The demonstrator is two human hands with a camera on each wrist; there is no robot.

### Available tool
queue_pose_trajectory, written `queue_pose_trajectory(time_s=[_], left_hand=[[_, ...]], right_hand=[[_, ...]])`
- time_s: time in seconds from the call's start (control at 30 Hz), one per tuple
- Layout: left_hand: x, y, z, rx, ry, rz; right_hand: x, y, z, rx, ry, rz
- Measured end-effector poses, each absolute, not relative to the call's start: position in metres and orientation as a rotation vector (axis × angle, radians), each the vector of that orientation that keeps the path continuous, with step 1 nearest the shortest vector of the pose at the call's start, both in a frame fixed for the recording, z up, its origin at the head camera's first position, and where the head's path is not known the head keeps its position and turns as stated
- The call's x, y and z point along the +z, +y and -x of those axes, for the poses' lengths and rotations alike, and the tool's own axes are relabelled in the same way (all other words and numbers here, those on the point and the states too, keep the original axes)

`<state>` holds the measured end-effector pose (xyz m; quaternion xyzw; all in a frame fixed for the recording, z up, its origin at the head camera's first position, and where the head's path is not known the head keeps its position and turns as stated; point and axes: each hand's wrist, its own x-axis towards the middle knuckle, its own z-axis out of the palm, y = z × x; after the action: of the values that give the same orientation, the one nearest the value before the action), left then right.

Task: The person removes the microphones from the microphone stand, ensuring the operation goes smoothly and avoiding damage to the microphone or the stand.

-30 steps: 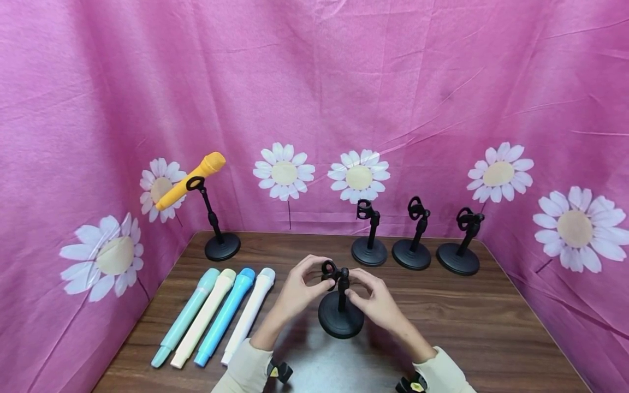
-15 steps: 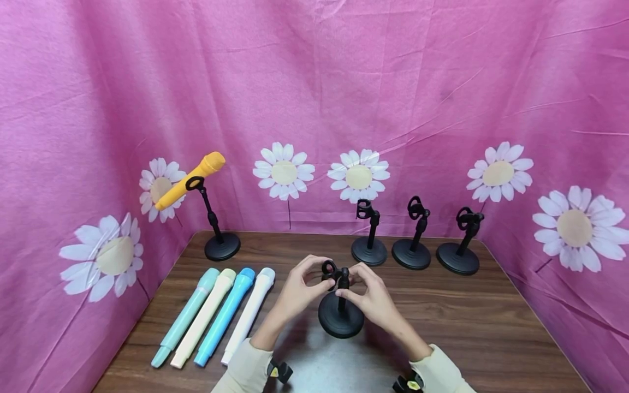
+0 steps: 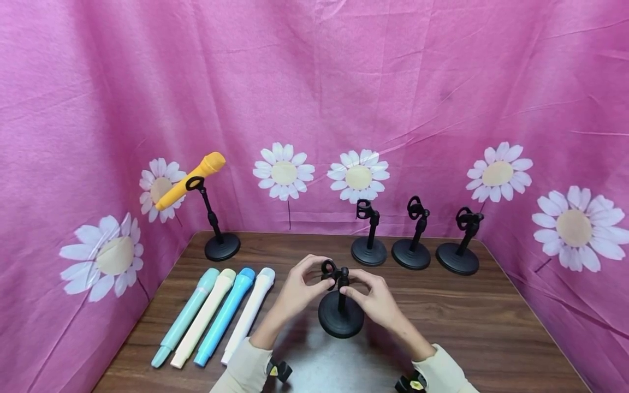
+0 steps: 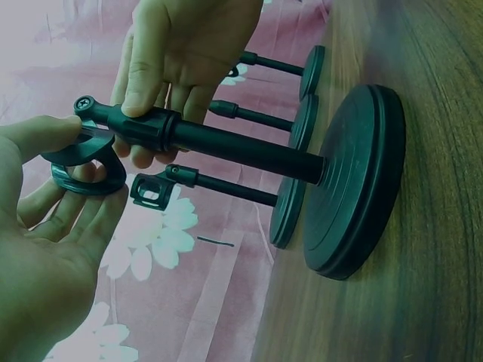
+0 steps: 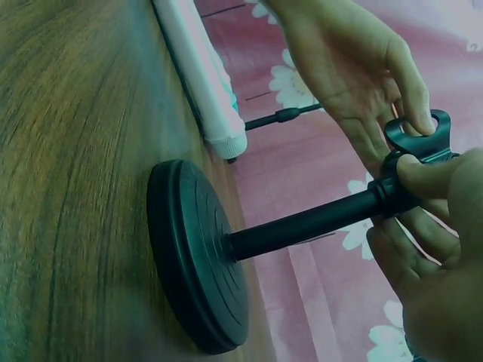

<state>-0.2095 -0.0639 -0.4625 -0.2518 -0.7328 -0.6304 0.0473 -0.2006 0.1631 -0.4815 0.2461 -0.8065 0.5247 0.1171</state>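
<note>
A black tabletop microphone stand (image 3: 341, 317) stands upright on the table between both hands, its round base on the wood. My left hand (image 3: 298, 288) pinches the stand's clip ring (image 4: 89, 167), thumb on one side and fingers on the other. At the top of the post, my right hand (image 3: 377, 301) grips the ribbed collar (image 5: 389, 196) just below the clip, thumb laid across it. The right fingers behind the collar are partly hidden in the head view.
Left of the hands lie pale green (image 3: 185, 316), cream (image 3: 203, 318), blue (image 3: 225, 316) and white (image 3: 248, 315) microphones, side by side. A yellow microphone (image 3: 190, 181) sits in a stand (image 3: 222, 246) at the back left. Several more stands (image 3: 411, 254) line the back right, before a pink curtain (image 3: 314, 82).
My right thumb and fingers moved left over the collar, then back right a little. The left hand keeps its hold on the clip, and the stand stays in place.
</note>
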Motion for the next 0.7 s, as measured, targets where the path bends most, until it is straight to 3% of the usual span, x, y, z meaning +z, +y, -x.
queue_pose_trajectory(time_s=[0.7], left_hand=[[-0.4617, -0.0651, 0.2100, -1.990, -2.213, 0.758]], right_hand=[[-0.4734, 0.1570, 0.1977, 1.319, -2.360, -0.588]])
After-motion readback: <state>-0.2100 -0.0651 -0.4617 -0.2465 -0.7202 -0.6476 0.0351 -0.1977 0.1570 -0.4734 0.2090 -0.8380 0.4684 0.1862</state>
